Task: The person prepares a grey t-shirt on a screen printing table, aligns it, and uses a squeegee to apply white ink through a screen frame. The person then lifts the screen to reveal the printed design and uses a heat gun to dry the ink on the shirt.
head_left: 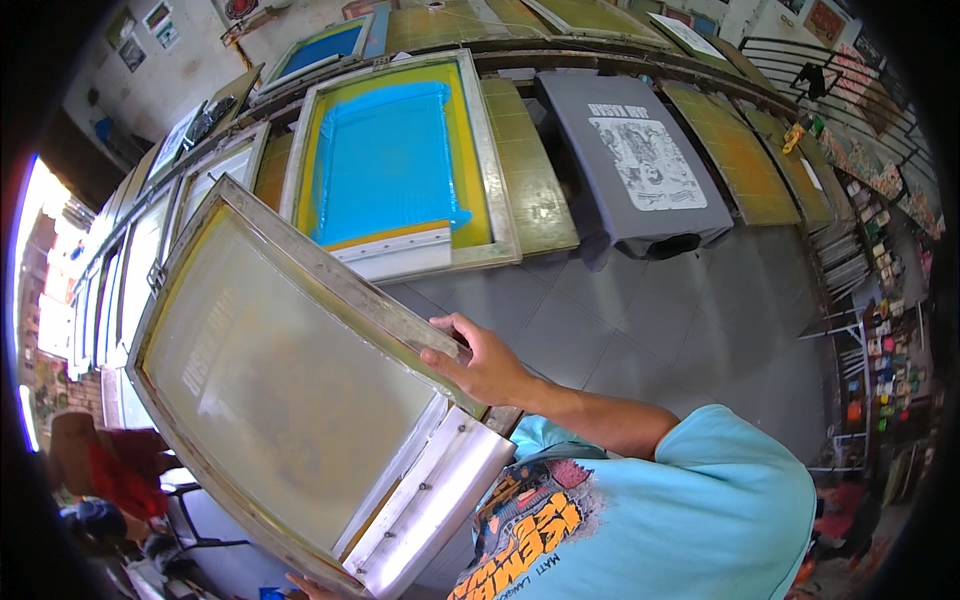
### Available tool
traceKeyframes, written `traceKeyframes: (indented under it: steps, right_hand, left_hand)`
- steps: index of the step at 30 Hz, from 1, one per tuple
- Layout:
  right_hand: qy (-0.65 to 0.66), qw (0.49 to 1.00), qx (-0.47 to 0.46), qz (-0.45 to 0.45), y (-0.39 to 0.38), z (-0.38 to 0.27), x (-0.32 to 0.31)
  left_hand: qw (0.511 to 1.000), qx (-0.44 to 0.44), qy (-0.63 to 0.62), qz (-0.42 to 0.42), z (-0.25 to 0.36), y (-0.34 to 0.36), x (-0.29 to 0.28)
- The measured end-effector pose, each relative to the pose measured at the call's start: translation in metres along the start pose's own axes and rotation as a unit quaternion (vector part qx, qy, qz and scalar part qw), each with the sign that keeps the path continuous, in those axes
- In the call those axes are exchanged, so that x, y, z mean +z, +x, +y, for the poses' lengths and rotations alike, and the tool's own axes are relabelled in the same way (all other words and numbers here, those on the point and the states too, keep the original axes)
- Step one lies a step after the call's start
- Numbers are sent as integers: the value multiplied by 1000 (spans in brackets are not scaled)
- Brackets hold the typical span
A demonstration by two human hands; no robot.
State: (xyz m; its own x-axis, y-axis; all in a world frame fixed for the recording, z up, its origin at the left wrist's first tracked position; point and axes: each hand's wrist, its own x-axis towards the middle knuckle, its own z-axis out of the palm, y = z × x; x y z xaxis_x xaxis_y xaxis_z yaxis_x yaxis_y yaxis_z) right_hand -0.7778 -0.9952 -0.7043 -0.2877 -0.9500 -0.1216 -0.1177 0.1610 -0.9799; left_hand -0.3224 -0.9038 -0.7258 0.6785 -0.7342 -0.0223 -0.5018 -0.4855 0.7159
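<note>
A screen printing frame [325,268] with a pale, greyish mesh is held up at a tilt in front of my body. My right hand [485,368] is closed round its right-hand rail, with the thumb over the mesh side. Only some fingers of my left hand [312,588] show, at the frame's lower edge, where they grip it; the rest is hidden. Inside the frame, along its near end, lies a wide squeegee [428,500] with a white and silver holder. Faint reversed lettering shows in the mesh.
Beyond, another screen frame [505,200] with bright blue ink and a squeegee [395,252] lies on the long printing table. Right of it, a grey T-shirt [600,180] with a white print covers a board. Bare boards [730,150] continue rightward. Shelves with small containers [885,345] stand far right.
</note>
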Motion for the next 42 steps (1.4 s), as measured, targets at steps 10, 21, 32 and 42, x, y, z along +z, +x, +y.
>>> traceKeyframes:
  steps: [10, 21, 32, 42]
  right_hand:
    - [-13, 998, 1, -57, 133, -69, 164]
    - [41, 997, -62, -27, 245, -80, 355]
    - [40, 994, -58, 81, 307, -93, 486]
    - [-37, 993, -51, 99, 399, -157, 641]
  left_hand:
    - [999, -25, -22, 19, 20, 177, -1]
    - [965, -33, -259, 23, -79, 403, -37]
    - [934, -56, -343, -80, 37, 584, -1]
    - [952, -23, -289, -102, 56, 788, 3]
